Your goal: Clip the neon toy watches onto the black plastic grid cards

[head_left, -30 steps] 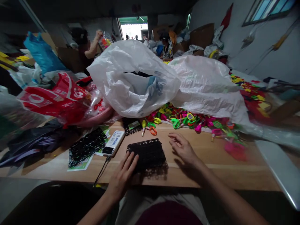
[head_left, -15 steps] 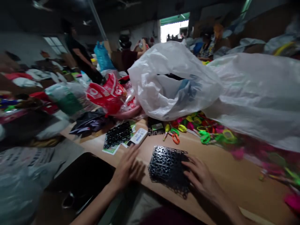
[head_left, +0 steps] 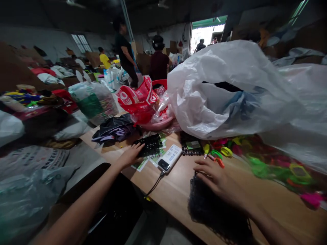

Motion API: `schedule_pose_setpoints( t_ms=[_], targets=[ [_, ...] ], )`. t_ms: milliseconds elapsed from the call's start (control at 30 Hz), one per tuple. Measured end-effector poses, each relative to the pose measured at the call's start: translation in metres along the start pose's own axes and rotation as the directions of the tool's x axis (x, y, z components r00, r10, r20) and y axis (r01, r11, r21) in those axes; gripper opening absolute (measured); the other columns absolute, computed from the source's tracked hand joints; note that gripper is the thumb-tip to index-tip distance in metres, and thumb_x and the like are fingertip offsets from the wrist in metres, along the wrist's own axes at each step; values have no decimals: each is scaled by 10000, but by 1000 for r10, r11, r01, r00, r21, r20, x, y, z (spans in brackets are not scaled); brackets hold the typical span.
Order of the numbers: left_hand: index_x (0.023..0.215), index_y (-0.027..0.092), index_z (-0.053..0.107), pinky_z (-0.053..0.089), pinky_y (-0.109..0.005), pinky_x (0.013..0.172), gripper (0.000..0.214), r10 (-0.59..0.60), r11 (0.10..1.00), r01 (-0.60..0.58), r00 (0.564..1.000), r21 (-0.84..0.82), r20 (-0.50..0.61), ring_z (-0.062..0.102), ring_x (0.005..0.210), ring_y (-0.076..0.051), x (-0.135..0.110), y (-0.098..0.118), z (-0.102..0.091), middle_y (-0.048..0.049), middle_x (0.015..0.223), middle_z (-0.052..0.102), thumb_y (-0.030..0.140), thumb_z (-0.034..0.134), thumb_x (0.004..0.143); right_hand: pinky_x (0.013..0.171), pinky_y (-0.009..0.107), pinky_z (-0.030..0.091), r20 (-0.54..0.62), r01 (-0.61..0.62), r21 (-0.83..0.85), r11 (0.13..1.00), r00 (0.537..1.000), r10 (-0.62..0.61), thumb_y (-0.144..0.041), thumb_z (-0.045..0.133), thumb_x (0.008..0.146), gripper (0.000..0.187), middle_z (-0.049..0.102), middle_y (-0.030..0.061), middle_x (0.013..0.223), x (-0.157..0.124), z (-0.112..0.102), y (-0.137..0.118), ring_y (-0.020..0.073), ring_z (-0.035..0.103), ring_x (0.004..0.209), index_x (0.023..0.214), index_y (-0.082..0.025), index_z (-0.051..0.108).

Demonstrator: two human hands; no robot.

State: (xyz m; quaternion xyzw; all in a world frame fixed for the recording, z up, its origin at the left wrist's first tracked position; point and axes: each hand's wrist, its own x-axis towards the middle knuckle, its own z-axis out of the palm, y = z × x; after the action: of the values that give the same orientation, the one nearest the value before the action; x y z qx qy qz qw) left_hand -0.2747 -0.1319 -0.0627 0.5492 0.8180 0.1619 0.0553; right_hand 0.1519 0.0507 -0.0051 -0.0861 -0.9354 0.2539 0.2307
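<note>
My left hand (head_left: 130,155) reaches across the table, its fingers stretched out at the left edge of a black openwork plastic sheet (head_left: 152,144) that lies on green-and-white printed papers (head_left: 140,165). Whether the fingertips press on that sheet or only hover cannot be made out. Nearer me, my right hand (head_left: 216,177) rests its extended fingers over the far edge of a dark lattice sheet or stack of sheets (head_left: 211,207), blurred by motion. Between the hands lies a white power bank (head_left: 171,157) with a black cable (head_left: 154,185) plugged into it.
Another black openwork piece (head_left: 186,149) lies behind the power bank. Bright plastic trinkets (head_left: 258,166) spread along the right under large white bags (head_left: 194,102). A folded dark umbrella (head_left: 112,131) and a pink basin (head_left: 157,125) stand at the back. People are farther off.
My left hand has moved forward and left to the sheet on the papers. The camera view has swung left, and the right-hand lattice piece now appears lower and nearer me, beneath my right hand.
</note>
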Motion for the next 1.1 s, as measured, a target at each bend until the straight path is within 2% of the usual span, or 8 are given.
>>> schedule_pose_setpoints(
  t_ms=[100, 233, 400, 500, 667, 767, 933, 1100],
  targets=[
    [1466, 183, 513, 399, -471, 1172, 657, -4, 994, -6, 996, -113, -92, 507, 1425, -331, -8, -5, -9, -170, 1536, 540, 482, 547, 882, 1061, 431, 530, 72, 78, 18, 997, 994, -79, -262, 528, 1034, 216, 625, 127, 1360, 44, 23, 3, 247, 619, 1256, 1176, -238, 689],
    [1392, 172, 555, 536, -402, 948, 602, -174, 946, 92, 953, -309, -247, 701, 1068, -287, -34, -13, -30, -126, 1202, 732, 559, 411, 954, 1026, 419, 541, 130, 147, 70, 987, 979, -155, -232, 560, 1010, 189, 658, 142, 1282, 97, 50, 7, 248, 653, 1186, 1132, -208, 702],
    [1166, 144, 667, 558, -363, 851, 636, -366, 804, 121, 873, -583, -324, 696, 943, -270, -66, -18, -42, -98, 1026, 751, 687, 522, 868, 1015, 423, 533, 150, 187, 155, 970, 966, -210, -229, 568, 1005, 169, 696, 117, 1202, 146, 77, -6, 244, 664, 1138, 1100, -220, 707],
    [1126, 143, 683, 580, -348, 806, 636, -466, 662, 114, 837, -741, -288, 704, 898, -257, -79, -6, -43, -83, 999, 763, 698, 587, 830, 950, 434, 552, 141, 80, 205, 975, 984, -110, -268, 597, 989, 189, 718, 109, 1143, 159, 94, -16, 256, 678, 1066, 1143, -215, 693],
    [1160, 138, 688, 615, -369, 768, 650, -594, 405, 110, 786, -908, -170, 735, 871, -271, -97, 57, -29, -89, 979, 784, 702, 543, 871, 942, 435, 582, 205, -315, 522, 793, 948, 242, -465, 705, 926, 562, 653, 130, 1315, 156, 114, -45, 260, 668, 1124, 1396, -208, 535],
    [1217, 151, 696, 626, -408, 848, 630, -591, 271, 120, 804, -955, -67, 738, 1018, -311, -104, 106, -2, -117, 1094, 783, 667, 576, 877, 1148, 457, 470, 185, -296, 677, 674, 954, 234, -519, 737, 904, 740, 567, 92, 1463, 143, 112, -62, 246, 570, 1317, 1510, -264, 397],
    [1426, 257, 566, 573, -389, 1030, 616, -499, 145, 56, 866, -988, -23, 610, 1327, -268, -108, 164, 36, -70, 1405, 665, 619, 561, 927, 1264, 456, 328, 117, -274, 699, 660, 955, 273, -534, 730, 908, 730, 453, 41, 1587, 104, 77, -63, 232, 418, 1474, 1518, -325, 389],
    [1224, 216, 693, 591, -305, 613, 615, -202, 4, 190, 962, -982, 186, 731, 773, -221, -107, 203, 49, -79, 1013, 787, 651, 733, 791, 1093, 441, 517, 59, -361, 630, 688, 906, 420, -611, 629, 947, 523, 636, 67, 1371, 60, 35, -55, 257, 609, 1254, 1342, -283, 526]
  ],
)
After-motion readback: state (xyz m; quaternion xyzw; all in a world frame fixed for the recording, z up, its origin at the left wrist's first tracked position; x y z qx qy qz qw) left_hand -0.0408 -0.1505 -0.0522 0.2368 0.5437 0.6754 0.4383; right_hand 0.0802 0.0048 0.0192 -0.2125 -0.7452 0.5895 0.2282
